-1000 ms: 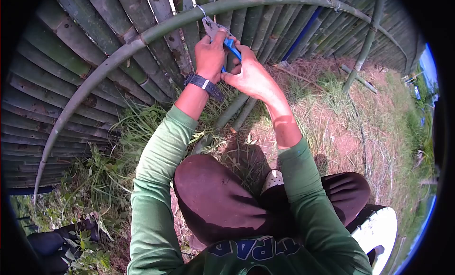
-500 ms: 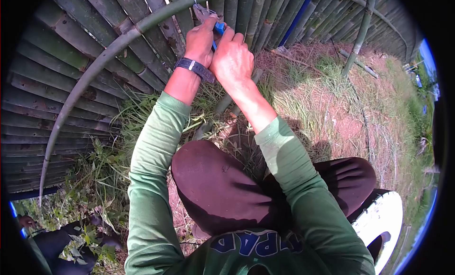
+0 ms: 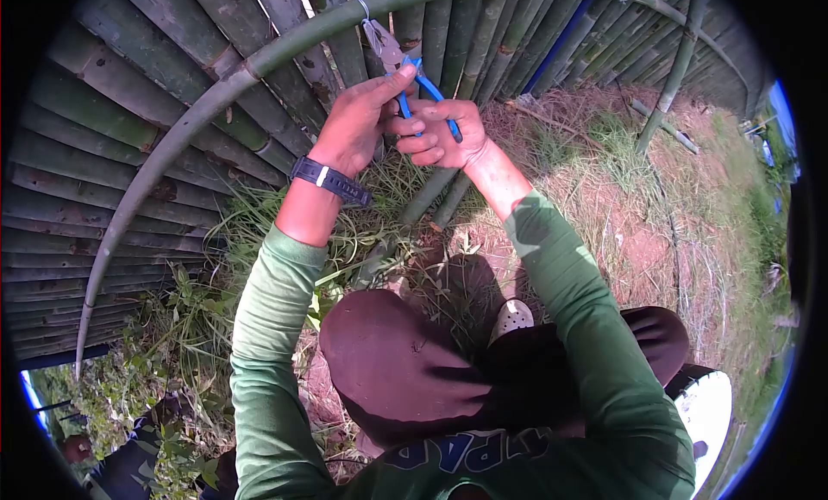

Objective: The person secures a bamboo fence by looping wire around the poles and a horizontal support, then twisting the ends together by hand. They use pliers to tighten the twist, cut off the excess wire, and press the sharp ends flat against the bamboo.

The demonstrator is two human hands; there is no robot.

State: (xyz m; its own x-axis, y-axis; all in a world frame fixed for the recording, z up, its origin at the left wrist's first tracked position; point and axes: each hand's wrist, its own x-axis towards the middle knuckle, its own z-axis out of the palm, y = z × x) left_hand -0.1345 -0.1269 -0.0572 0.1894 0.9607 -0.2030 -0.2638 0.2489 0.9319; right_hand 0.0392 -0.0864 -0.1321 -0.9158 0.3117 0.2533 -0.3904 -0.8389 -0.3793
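Bamboo wall [image 3: 121, 108]: poles set side by side outdoors, w/ curved rail [image 3: 197, 110] bent across them.
L hand [image 3: 358, 116]: part-closed; blue-handled pliers [image 3: 423, 78] pinched nr pivot by thumb. Other fingers mostly hidden, so their exact hold can't be told.
R hand [image 3: 442, 131]: half-curled round lower ends of handles, fingertips brought in close to L hand.
Pliers: held head-up btwn both hands, just under rail; handles spread a bit. Tip is set at wire, but whether wire is bitten can't be made out.
Wire [image 3: 363, 6]: looped round rail, end led down to pliers' tip.
Wire work: step in hand judged to be gripping or twisting of wire at rail.
Handle squeeze: next move prob. calls for tip seated on wire, handles pressed evenly & L thumb clear of pivot.
Watch [image 3: 330, 181]: strapped on L wrist.
Trousers [image 3: 401, 353]: dark, knees bent; pale shoe [image 3: 514, 317] seen btwn legs.
Grassy ground [image 3: 569, 155]: dry & sunlit, R side.
Slanted pole [image 3: 673, 78]: crossed w/ rail, far R.
White object [image 3: 707, 414]: cut off by sleeve, lower R; can't be ID'd.
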